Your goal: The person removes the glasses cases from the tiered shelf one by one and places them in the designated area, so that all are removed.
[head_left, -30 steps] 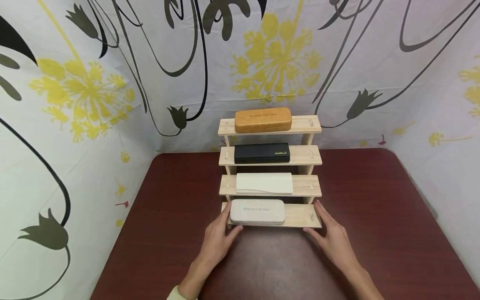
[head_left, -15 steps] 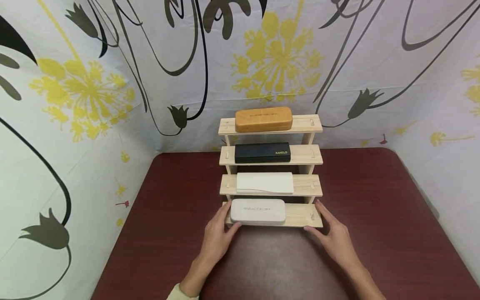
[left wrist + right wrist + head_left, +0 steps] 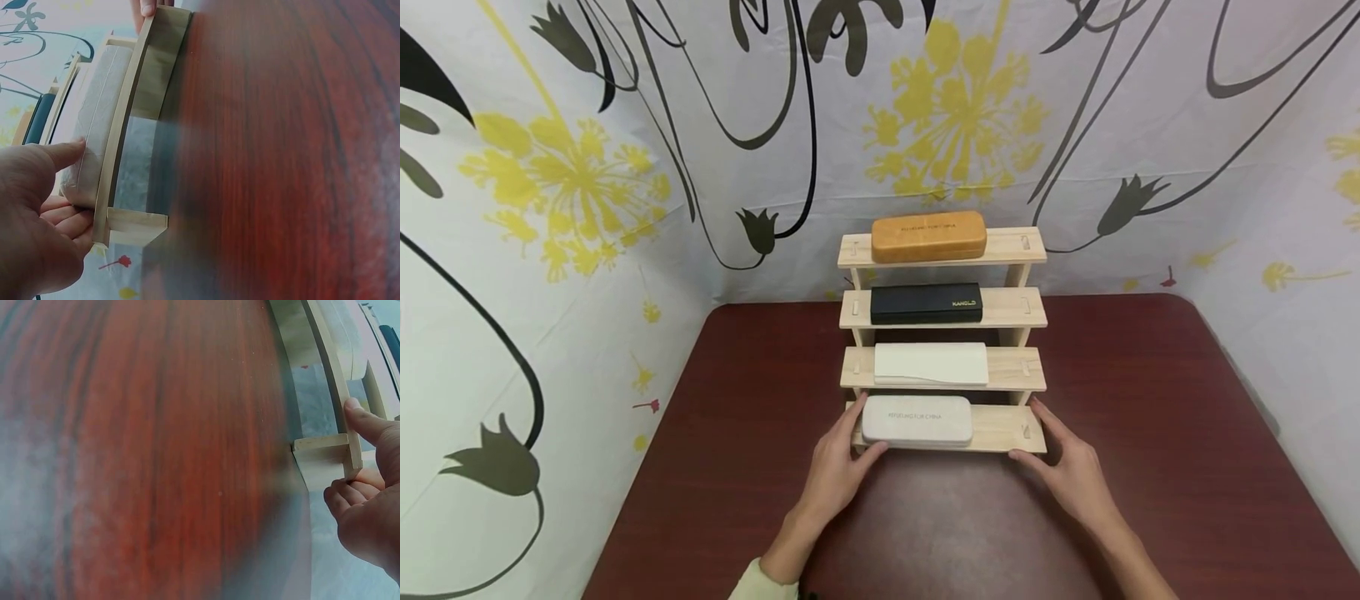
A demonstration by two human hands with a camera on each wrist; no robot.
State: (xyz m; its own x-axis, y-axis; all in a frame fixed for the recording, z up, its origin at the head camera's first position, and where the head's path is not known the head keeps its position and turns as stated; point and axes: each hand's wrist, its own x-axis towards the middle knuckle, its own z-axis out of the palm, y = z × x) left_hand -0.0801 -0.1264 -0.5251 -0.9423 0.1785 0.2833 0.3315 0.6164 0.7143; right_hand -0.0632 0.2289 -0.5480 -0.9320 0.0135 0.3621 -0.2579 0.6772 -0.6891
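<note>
A light wooden tiered rack [image 3: 1000, 431] stands on the table with one case on each tier. On the lowest tier lies a white glasses case [image 3: 917, 419] with printed lettering, left of the tier's middle. My left hand [image 3: 831, 479] is at that case's left end, its thumb on the front side and its fingers curled at the end, as the left wrist view shows. My right hand [image 3: 1075, 475] pinches the right end of the lowest tier; in the right wrist view the thumb [image 3: 365, 419] presses the front edge and the other fingers curl beneath the end.
Above the printed case lie a cream folded case [image 3: 931, 364], a black case [image 3: 927, 304] and a tan case [image 3: 928, 237], one per tier. The dark red table [image 3: 760, 375] meets a patterned cloth [image 3: 820, 150] behind.
My left thumb and fingers have shifted slightly inward along the left end of the white glasses case. My right hand keeps its place on the rack. The whole head view has drifted slightly.
</note>
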